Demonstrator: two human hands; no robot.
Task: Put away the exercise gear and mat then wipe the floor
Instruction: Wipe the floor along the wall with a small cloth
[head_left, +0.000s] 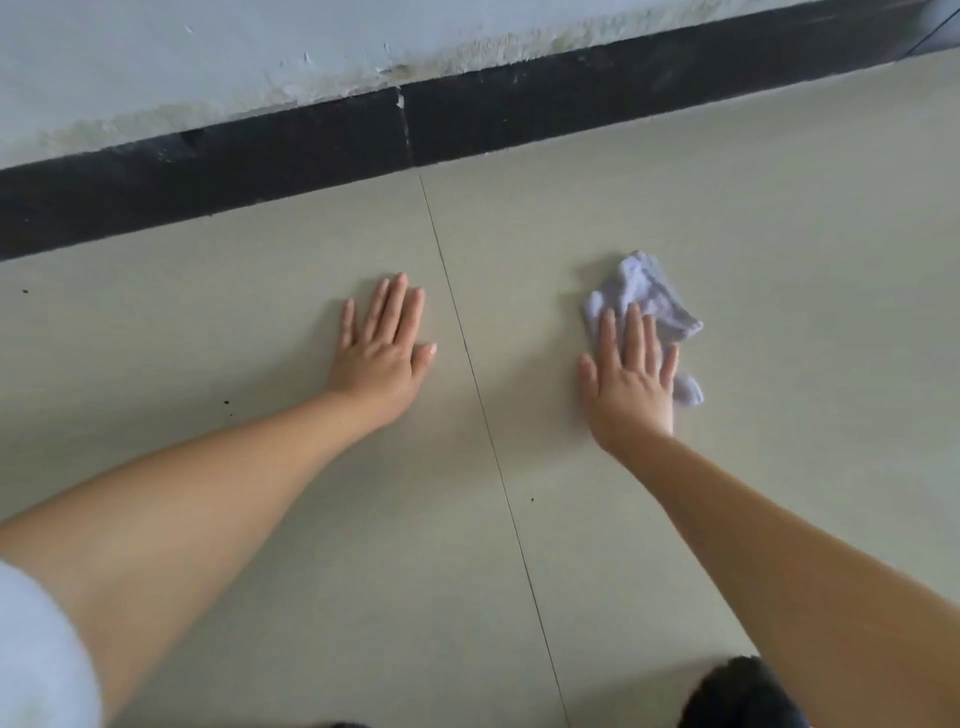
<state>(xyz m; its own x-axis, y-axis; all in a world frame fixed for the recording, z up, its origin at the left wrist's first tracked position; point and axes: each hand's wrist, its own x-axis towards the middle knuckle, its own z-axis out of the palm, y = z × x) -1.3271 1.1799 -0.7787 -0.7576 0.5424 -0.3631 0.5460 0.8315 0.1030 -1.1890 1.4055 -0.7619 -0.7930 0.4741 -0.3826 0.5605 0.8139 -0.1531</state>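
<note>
A crumpled pale lilac cloth (644, 296) lies on the beige tiled floor (753, 218) right of centre. My right hand (631, 379) presses flat on the cloth's near part, fingers straight and spread, with cloth showing beyond the fingertips and by the little finger. My left hand (384, 348) rests palm down on the bare floor to the left of a tile joint, fingers straight. No exercise gear or mat is in view.
A black skirting board (260, 171) runs along the foot of a stained white wall (208, 62) at the back. A thin tile joint (483, 410) runs between my hands. Small dark specks (226, 402) dot the floor. A dark shape (737, 691) sits at the bottom edge.
</note>
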